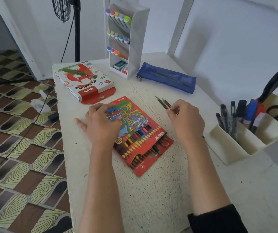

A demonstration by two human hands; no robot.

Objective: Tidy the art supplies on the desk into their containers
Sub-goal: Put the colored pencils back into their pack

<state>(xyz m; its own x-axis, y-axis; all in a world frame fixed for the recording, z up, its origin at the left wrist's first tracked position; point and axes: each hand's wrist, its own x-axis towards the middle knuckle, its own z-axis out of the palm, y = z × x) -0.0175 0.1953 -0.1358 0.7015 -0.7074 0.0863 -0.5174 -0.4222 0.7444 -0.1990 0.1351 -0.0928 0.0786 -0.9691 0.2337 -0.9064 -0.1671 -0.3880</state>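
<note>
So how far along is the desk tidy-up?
Done: markers stand in the tiered rack, pens in the desk organizer. In hand: right hand pinches loose pencils; left hand rests on the colour pencil box, its end open. Left, probably: stow those pencils, close that box and the oil pastels box flap.

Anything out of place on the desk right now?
Yes. A few loose pencils are outside any container, pinched by the right hand. The colour pencil box lies askew with its near flap open, the left hand resting on it. The oil pastels box also has its flap open.
</note>
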